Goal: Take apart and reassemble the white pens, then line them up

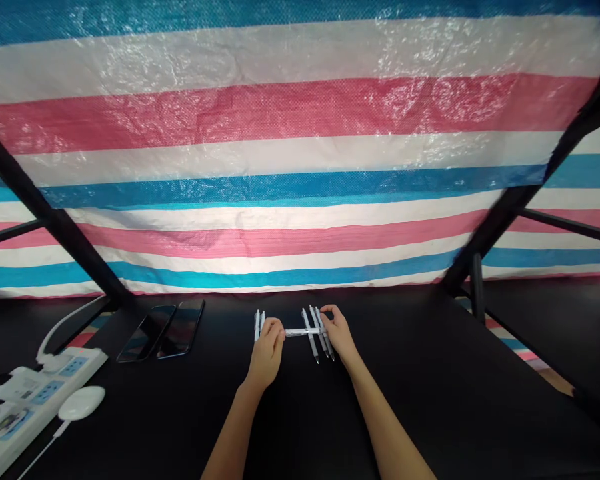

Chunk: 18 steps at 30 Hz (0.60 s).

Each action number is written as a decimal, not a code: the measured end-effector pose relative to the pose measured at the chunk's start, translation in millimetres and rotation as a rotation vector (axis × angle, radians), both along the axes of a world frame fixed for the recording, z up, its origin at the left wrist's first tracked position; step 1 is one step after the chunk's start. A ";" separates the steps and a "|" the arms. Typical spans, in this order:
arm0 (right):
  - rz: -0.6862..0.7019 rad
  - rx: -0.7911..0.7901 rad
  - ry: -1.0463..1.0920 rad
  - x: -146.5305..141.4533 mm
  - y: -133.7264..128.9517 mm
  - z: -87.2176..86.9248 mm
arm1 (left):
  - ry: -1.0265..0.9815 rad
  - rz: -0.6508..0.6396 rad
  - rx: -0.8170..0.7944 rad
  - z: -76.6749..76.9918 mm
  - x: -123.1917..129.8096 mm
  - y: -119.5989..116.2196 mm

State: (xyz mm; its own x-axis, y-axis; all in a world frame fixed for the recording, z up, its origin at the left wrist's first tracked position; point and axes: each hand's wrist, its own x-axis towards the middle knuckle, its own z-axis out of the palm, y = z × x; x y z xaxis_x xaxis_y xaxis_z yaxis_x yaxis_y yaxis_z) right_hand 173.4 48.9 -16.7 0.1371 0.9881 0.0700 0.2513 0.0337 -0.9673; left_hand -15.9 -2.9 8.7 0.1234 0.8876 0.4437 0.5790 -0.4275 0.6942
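Note:
Near the middle of the black table, my left hand (269,348) is closed on the left end of a white pen (296,332) that lies crosswise. Its right end reaches over several white-and-grey pens (311,339) lying side by side, pointing away from me. My right hand (336,328) is at the upper right of this group, its thumb and fingers bent at the rightmost pens; whether it grips one is hard to make out. Two more white pens (257,324) lie just left of my left hand, partly hidden by it.
Two dark phones (147,333) (181,330) lie to the left. A white power strip (45,400) with plugs and a round white charger (81,403) are at the lower left. Black frame bars (75,247) slant at both sides, before a striped sheet (280,227).

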 end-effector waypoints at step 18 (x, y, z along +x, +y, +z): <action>-0.135 0.348 -0.058 -22.9 -24.2 12.8 | -0.424 0.087 -0.219 -8.2 -4.4 8.2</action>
State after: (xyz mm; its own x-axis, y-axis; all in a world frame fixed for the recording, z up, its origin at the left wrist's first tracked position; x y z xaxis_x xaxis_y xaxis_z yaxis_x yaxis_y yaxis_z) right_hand 150.6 24.7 -3.9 0.2502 0.8770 0.4102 0.3304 0.3209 -0.8876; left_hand -20.3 5.3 0.5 -0.1070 0.9648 0.2403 0.2529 -0.2073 0.9450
